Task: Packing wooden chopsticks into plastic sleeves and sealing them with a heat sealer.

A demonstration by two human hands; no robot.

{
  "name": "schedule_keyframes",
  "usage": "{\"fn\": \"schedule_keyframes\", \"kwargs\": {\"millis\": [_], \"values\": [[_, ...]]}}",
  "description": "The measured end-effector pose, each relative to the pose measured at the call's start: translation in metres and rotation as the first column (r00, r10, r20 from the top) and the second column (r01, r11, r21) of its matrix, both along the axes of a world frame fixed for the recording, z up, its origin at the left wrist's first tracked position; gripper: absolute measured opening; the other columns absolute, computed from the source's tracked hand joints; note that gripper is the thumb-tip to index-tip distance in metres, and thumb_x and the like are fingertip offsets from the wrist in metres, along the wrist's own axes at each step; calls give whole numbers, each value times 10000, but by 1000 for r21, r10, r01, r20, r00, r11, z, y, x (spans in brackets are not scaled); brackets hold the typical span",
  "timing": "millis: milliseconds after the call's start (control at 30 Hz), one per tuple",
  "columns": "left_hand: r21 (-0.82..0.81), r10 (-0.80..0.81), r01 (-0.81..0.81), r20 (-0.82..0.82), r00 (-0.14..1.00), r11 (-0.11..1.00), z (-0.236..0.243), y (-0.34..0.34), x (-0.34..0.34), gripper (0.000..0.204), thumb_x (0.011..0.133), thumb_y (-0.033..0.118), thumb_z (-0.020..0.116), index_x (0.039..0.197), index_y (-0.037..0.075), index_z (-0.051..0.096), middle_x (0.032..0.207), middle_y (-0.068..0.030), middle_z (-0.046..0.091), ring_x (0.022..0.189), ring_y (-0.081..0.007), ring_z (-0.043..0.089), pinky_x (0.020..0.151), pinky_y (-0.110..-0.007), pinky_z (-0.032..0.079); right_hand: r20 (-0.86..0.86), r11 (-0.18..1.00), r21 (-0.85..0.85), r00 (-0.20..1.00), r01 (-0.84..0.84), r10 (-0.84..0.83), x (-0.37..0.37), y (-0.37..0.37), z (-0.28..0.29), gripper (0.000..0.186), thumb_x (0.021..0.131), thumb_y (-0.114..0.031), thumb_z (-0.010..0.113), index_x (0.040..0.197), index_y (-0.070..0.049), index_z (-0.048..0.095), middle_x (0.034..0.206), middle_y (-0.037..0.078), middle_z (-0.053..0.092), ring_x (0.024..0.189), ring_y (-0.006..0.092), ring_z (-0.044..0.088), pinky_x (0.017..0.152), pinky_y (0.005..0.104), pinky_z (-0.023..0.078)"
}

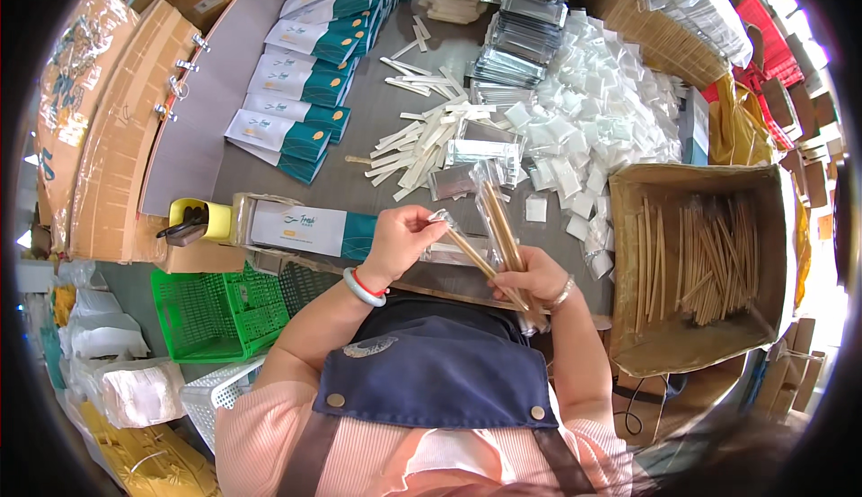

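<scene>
My left hand [401, 241] pinches the upper end of a clear plastic sleeve around pale wooden sticks [471, 255], which slant down toward my right hand. My right hand [532, 281] grips these and an upright bundle of longer wooden sticks in clear wrap [498, 210], whose lower ends show below my fingers. Just beyond my hands lie flat silvery packets [476, 154] and loose white strips [422, 147]. Behind my left hand a white-and-teal package [305, 228] lies in a holder.
Teal-and-white packages [278, 138] line the back left, dark packets [521, 26] and small white sachets [597, 106] the back right. An open box of sticks [691, 263] is at right, a green basket [206, 317] lower left. A yellow container [211, 223] stands at the left edge.
</scene>
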State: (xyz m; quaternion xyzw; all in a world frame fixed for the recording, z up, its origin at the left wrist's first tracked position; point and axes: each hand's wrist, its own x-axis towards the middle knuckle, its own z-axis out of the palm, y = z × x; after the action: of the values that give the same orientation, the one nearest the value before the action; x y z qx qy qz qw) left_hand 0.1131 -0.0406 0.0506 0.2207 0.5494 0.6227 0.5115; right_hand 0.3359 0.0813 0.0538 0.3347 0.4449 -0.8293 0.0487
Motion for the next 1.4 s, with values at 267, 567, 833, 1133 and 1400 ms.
{"fn": "schedule_keyframes", "kwargs": {"millis": [267,567,833,1133,1400], "values": [[77,79,-19,-973,215,997,-23,-31,-19,87,669,26,711,733,50,657,717,-68,613,717,-202,603,649,-293,469,327,585,790,933,-184,-148,40,20,-14,213,727,-174,731,778,-18,595,680,110,632,641,242,629,607,349,486],[-270,-268,306,-962,-52,913,-8,-59,-54,507,625,299,784,1095,156,655,1268,-104,484,1155,-338,419,974,-495,324,239,399,908,938,-124,-251,12,14,-23,208,731,-179,707,782,-17,586,725,180,628,694,362,615,631,413,481],[-222,-255,349,-966,50,910,-12,-49,-45,624,596,305,802,1161,123,609,1238,-77,510,1133,-322,428,979,-452,334,116,514,854,992,-77,-44,-30,-9,-16,219,729,-169,706,798,-3,581,730,185,631,716,366,622,638,402,489],[-304,-307,419,-950,-62,855,0,-38,-38,684,599,257,806,1226,150,553,1191,-100,482,1110,-297,428,955,-458,311,280,436,884,938,-168,-206,-28,-14,-9,252,701,-194,737,756,-7,577,705,168,631,686,346,623,634,400,490],[-220,-255,372,-966,46,902,-14,-30,-22,683,567,234,806,1180,71,552,1129,-53,540,1073,-258,465,932,-398,349,179,832,554,975,8,-128,-66,-25,-25,202,754,-102,686,853,-7,537,674,76,616,537,146,598,497,286,473]]}}
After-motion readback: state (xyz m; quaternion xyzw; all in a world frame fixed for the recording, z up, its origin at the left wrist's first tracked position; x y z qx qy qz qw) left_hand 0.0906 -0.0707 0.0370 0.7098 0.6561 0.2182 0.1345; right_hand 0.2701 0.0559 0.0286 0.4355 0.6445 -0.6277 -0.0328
